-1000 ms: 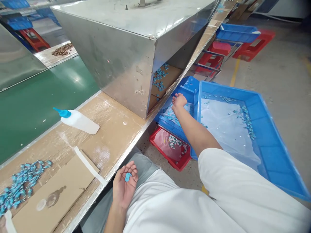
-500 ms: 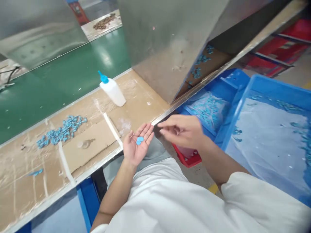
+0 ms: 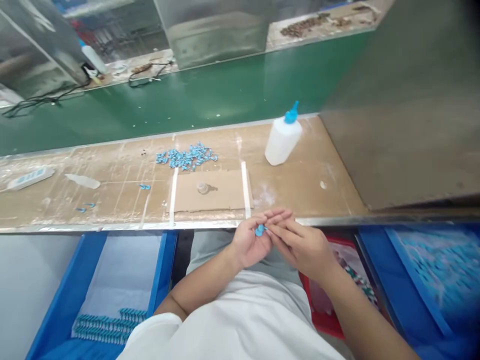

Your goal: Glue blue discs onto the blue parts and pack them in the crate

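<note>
Blue pieces [image 3: 259, 230], partly hidden by fingers [image 3: 279, 232]

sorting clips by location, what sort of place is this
Probably a small-parts assembly workshop: a heap of blue pieces on the bench, a long green strip behind it, and rows of parts in a tray below.

Green strip [image 3: 225, 102], brown pile [image 3: 300, 27] beyond, black cables [image 3: 48, 98], metal housing [image 3: 412, 100]

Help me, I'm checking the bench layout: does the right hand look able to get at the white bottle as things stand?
Probably yes: nothing stands on the bench between the right hand and the white bottle, though that hand's fingertips are at the blue pieces in the left hand.
</note>
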Tool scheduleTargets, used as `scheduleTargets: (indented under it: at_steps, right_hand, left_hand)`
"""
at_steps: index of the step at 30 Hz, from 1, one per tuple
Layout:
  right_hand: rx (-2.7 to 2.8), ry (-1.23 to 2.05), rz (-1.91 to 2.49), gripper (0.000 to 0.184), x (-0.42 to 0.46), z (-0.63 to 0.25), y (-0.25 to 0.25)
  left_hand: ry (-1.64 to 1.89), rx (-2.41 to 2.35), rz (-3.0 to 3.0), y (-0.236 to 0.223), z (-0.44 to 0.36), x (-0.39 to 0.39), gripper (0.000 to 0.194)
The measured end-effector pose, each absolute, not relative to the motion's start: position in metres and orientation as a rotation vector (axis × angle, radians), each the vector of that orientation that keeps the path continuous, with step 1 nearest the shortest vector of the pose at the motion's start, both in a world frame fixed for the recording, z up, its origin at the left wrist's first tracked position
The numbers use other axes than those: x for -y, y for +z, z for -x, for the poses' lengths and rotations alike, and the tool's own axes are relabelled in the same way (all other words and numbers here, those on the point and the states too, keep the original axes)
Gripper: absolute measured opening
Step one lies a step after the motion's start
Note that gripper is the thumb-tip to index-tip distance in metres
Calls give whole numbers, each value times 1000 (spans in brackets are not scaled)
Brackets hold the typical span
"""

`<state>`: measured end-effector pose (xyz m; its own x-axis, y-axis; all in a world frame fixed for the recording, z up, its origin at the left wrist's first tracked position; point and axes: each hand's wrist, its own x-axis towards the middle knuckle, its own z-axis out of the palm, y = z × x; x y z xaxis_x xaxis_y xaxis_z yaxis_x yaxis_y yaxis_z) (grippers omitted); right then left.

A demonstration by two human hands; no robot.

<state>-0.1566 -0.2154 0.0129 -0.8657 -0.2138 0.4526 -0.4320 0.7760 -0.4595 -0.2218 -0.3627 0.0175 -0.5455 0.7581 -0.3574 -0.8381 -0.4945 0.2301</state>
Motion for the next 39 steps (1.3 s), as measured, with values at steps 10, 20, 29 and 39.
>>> scheduleTargets:
  at_steps: [10,20,29,39]
  right_hand:
    - [2344,786,-769,44,251,215,6]
    - [2294,772,-929,38,271,259,24]
    - [2260,699,-905,28,293,259,34]
    - [2125,846,-974,31,296,269,37]
  left_hand:
    - [2276,-487,520,-3,240,414,21]
    - [2395,-514,322,6,251,443,30]
    - [2561,-523,436,3,246,444,20]
    - [2606,-562,313,15,243,457,27]
